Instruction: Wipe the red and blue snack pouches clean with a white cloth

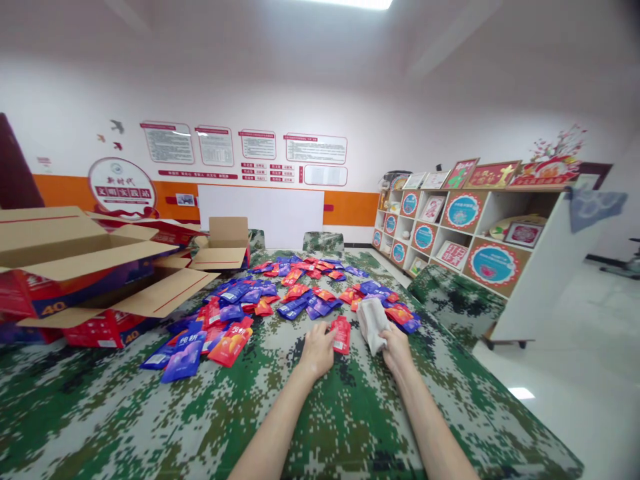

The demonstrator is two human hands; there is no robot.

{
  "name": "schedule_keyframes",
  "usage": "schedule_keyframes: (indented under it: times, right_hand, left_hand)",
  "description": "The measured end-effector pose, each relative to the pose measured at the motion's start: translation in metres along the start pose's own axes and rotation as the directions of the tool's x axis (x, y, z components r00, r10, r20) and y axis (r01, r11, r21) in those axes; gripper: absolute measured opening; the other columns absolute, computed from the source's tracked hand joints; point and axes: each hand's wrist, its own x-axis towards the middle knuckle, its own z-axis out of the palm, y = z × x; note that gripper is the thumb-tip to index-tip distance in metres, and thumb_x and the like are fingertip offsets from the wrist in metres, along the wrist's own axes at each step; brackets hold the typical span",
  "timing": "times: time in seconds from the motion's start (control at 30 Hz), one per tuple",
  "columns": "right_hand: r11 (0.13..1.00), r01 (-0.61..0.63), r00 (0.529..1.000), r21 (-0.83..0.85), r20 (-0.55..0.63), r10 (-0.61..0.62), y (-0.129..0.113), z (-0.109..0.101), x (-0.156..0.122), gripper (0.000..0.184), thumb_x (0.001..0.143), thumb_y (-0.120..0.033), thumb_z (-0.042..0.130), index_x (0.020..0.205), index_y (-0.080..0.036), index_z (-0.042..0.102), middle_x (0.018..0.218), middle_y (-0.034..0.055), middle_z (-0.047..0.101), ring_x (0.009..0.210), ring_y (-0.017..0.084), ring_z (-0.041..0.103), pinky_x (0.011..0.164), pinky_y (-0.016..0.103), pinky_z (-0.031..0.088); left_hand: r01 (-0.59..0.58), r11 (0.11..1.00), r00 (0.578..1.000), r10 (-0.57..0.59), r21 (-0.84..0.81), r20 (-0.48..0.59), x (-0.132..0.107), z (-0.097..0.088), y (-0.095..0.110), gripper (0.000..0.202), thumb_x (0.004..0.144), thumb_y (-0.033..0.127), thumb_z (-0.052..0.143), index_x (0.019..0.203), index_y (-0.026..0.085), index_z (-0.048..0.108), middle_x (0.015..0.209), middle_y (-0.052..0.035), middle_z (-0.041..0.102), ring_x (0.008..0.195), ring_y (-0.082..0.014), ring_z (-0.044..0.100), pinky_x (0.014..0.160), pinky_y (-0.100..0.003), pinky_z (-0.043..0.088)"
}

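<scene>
My left hand (318,349) is closed at the left edge of a small red packet (342,335), with thumb and fingers on its side. The packet lies at the middle of the table, a pale barcode label showing on it. My right hand (397,348) grips a crumpled white-grey cloth (372,323) just right of the packet. Beyond both hands spread loose piles of purple packets (183,355) and orange-red packets (231,343). Another mixed pile of packets (404,313) lies partly behind the cloth.
Opened cardboard boxes (100,277) with raised flaps crowd the left side of the camouflage-covered table (210,427). A smaller open box (223,257) stands behind them. Chairs with camouflage covers (453,303) stand around the table, and a white shelf unit (540,267) is at the right.
</scene>
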Motion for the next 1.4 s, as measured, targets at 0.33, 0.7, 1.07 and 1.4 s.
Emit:
schedule_keyframes:
  times: [0.33,0.7,1.07,1.4]
  right_hand:
    - [0.788,0.464,0.828,-0.405,0.514,-0.223,-0.017,0.034,-0.030,0.054,0.058,-0.014,0.044,0.106,-0.018,0.068,0.106,0.0043,0.068,0.103,0.026,0.059,0.092,0.039,0.043]
    - [0.296,0.857,0.421,-0.423,0.904,0.074,-0.001,0.039,-0.068,0.051,0.076,-0.012,0.046,0.126,-0.019,0.052,0.131,0.0117,0.050,0.118,0.026,0.047,0.101,0.041,0.034]
    - [0.181,0.774,0.614,-0.607,0.789,0.022,0.025,0.064,-0.006,0.042,0.077,-0.016,0.047,0.117,-0.015,0.061,0.126,0.0142,0.055,0.115,0.026,0.049,0.099,0.038,0.035]
    - [0.189,0.712,0.692,-0.676,0.721,-0.031,0.022,0.071,0.014,0.053,0.068,-0.003,0.039,0.111,-0.020,0.065,0.114,0.0076,0.064,0.107,0.021,0.057,0.095,0.035,0.039]
  left_hand:
    - [-0.252,0.962,0.939,0.269,-0.104,0.213,-0.037,-0.007,-0.001,0.062,0.085,0.043,0.045,0.139,0.019,0.029,0.143,-0.0097,0.031,0.129,-0.0271,0.030,0.107,-0.039,0.024]
    - [-0.240,0.962,0.932,0.267,-0.134,0.247,-0.036,-0.003,-0.006,0.043,0.086,0.039,0.045,0.125,0.021,0.044,0.125,-0.0076,0.051,0.117,-0.0266,0.044,0.102,-0.041,0.030]
    - [-0.275,0.956,0.927,0.292,-0.103,0.234,-0.032,-0.002,-0.011,0.061,0.086,0.044,0.044,0.138,0.014,0.031,0.142,-0.0125,0.032,0.130,-0.0267,0.029,0.108,-0.039,0.023]
    - [-0.271,0.958,0.933,0.285,-0.096,0.219,-0.034,-0.004,-0.007,0.058,0.085,0.042,0.045,0.136,0.016,0.033,0.139,-0.0115,0.037,0.127,-0.0265,0.033,0.107,-0.039,0.025]
